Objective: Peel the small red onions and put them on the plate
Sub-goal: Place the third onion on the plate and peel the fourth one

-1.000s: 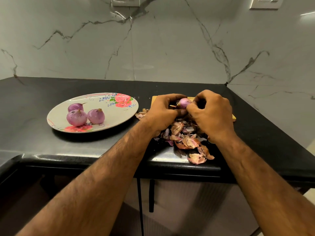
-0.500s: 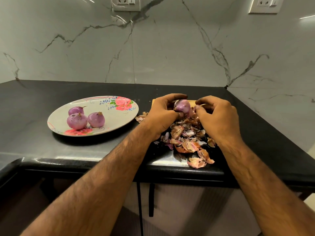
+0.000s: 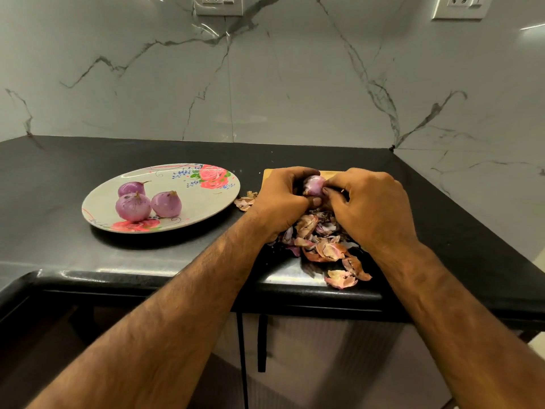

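Hanging below the counter, a black cabinet handle (image 3: 262,343) sits on the pale cabinet front between the two forearms. Above it runs the rounded, glossy front edge of the black countertop (image 3: 59,231). A pile of onion skins (image 3: 321,246) lies right at that edge, with the nearest skins at its lip.

Just beyond the pile, the left hand (image 3: 283,199) and right hand (image 3: 368,205) meet over the skins:
- Left hand: fingers curled over the top of a small red onion (image 3: 314,184), thumb beneath it.
- Right hand: fingers curled, fingertips pinching at the right side of the same onion.
- Onion: held clear of the counter, between both hands, above the near end of a wooden cutting board (image 3: 333,173), most of which the hands hide.

A few loose skins (image 3: 244,202) lie beside the left wrist, between board and plate. The plate (image 3: 206,202), printed with pink roses, stands to the left, apart from the hands, and carries three peeled onions (image 3: 133,206) grouped on its left half; its right half is bare. Open black counter extends left of and behind the plate to the marble backsplash (image 3: 265,84). Two wall sockets (image 3: 218,4) are mounted at the top of the wall
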